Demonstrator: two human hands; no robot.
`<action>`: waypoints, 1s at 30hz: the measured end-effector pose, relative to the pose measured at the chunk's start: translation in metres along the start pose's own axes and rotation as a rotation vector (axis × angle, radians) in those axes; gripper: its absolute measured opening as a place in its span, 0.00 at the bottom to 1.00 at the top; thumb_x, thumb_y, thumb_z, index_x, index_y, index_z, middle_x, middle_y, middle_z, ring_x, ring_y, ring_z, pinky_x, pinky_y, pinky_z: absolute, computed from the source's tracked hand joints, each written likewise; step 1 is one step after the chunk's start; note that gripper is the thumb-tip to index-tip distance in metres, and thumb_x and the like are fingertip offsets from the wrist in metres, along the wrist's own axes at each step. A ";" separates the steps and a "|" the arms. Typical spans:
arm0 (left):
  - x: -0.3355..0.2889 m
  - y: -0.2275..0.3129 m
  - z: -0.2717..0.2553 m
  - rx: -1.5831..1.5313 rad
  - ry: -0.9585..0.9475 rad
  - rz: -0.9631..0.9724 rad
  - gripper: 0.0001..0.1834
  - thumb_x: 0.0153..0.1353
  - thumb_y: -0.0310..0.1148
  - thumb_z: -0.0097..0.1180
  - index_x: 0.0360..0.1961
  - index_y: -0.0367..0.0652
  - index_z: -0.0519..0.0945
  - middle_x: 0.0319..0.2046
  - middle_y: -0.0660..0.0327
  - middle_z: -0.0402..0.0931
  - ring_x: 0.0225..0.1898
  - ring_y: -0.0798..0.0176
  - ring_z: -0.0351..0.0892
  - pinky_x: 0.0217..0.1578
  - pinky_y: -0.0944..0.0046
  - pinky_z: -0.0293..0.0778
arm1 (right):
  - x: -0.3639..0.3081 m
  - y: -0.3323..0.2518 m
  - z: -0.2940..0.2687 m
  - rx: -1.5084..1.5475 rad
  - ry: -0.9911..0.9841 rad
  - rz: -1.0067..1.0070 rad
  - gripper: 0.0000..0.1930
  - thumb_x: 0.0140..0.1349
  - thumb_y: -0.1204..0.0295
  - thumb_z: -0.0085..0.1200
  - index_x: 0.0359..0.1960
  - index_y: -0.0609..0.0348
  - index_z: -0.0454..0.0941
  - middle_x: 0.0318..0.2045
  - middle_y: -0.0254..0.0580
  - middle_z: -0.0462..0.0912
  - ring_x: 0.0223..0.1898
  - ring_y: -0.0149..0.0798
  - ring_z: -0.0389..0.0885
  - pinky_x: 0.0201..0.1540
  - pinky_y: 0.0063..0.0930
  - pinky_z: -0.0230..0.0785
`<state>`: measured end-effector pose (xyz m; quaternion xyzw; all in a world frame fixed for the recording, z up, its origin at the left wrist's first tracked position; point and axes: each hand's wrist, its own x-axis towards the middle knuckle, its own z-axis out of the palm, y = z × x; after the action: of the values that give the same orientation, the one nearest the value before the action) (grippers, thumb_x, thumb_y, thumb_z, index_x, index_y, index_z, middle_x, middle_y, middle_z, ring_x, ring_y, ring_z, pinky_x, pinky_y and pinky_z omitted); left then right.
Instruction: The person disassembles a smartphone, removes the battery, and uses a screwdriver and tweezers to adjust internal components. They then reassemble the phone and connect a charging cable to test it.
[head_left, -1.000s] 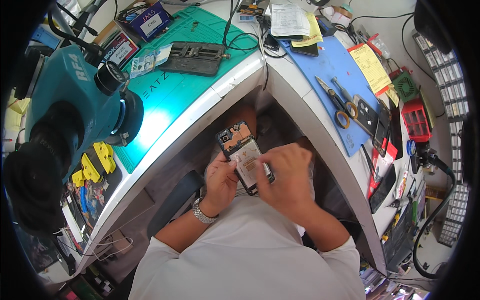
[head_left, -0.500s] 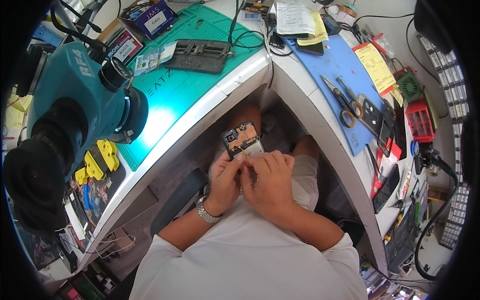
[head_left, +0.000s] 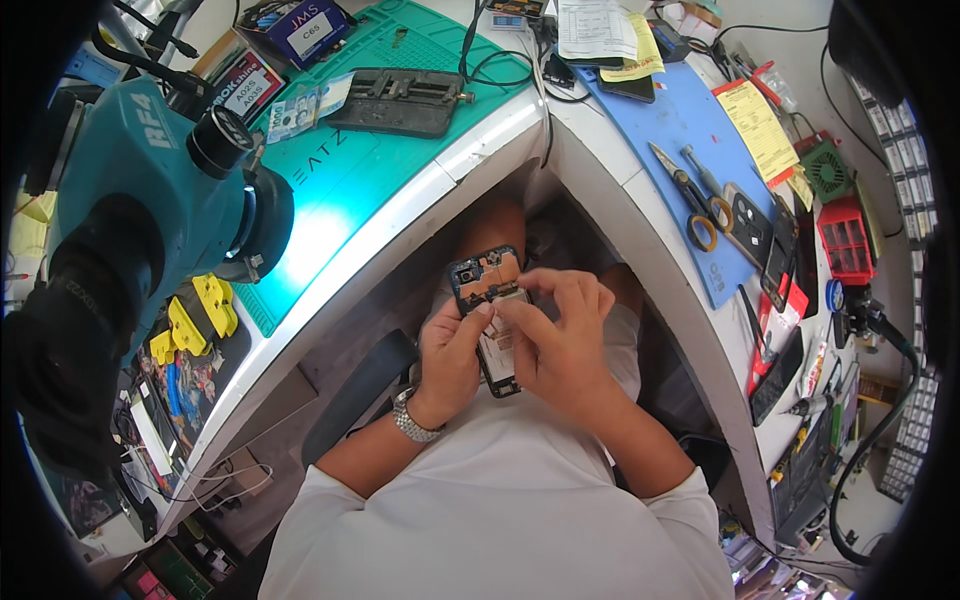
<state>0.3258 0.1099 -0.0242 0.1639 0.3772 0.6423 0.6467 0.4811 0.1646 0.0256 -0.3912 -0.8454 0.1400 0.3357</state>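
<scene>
An opened smartphone (head_left: pixel 487 273) is held over my lap, its copper-coloured covering and camera area at the upper end. Below that, the pale battery (head_left: pixel 497 352) shows between my hands. My left hand (head_left: pixel 450 350) is closed on the phone's left edge, with the thumb lying over its middle. A metal-band watch (head_left: pixel 414 418) circles that wrist. My right hand (head_left: pixel 562 340) is bent over the phone's right side; its thumb tip sits close to my left thumb and its forefinger reaches the copper area's edge. Anything small between these fingertips is too small to make out.
A teal microscope (head_left: pixel 160 190) stands at left, lighting the green mat (head_left: pixel 350 185). On that mat lies a dark board holder (head_left: pixel 400 100). The blue mat (head_left: pixel 640 130) at right bears scissors (head_left: pixel 690 195) and phone parts. The white desk edge (head_left: pixel 590 150) curves around me.
My right hand has shifted right and opened out, its forefinger now at the copper area. More of the phone's battery and lower end shows. The view has shifted slightly.
</scene>
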 end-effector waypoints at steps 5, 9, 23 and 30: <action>-0.003 0.001 0.001 0.027 -0.044 -0.024 0.14 0.81 0.28 0.50 0.62 0.36 0.79 0.53 0.59 0.86 0.50 0.71 0.86 0.51 0.67 0.83 | 0.001 0.006 -0.006 -0.020 -0.047 -0.007 0.24 0.49 0.80 0.67 0.48 0.36 0.91 0.72 0.48 0.70 0.54 0.47 0.71 0.58 0.45 0.55; -0.004 0.000 -0.003 0.058 -0.074 -0.053 0.16 0.81 0.28 0.52 0.65 0.36 0.78 0.53 0.59 0.86 0.51 0.72 0.86 0.52 0.67 0.82 | 0.001 0.005 -0.005 0.013 -0.065 0.013 0.25 0.47 0.81 0.67 0.47 0.38 0.90 0.75 0.52 0.67 0.59 0.52 0.71 0.61 0.49 0.54; -0.006 -0.001 -0.003 0.112 -0.152 -0.064 0.19 0.80 0.25 0.52 0.68 0.34 0.75 0.57 0.57 0.85 0.54 0.71 0.85 0.55 0.67 0.81 | -0.010 0.003 0.003 -0.152 -0.018 -0.019 0.21 0.55 0.80 0.65 0.48 0.36 0.91 0.78 0.50 0.66 0.57 0.48 0.71 0.60 0.48 0.52; -0.006 -0.004 -0.006 0.186 -0.173 -0.027 0.21 0.79 0.23 0.46 0.70 0.34 0.74 0.54 0.59 0.85 0.52 0.73 0.85 0.54 0.69 0.80 | -0.017 -0.013 0.012 -0.281 0.078 -0.099 0.15 0.59 0.77 0.63 0.48 0.56 0.89 0.78 0.51 0.68 0.60 0.45 0.68 0.59 0.45 0.52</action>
<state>0.3249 0.1022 -0.0293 0.2730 0.3801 0.5791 0.6676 0.4739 0.1432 0.0154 -0.3974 -0.8611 -0.0116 0.3169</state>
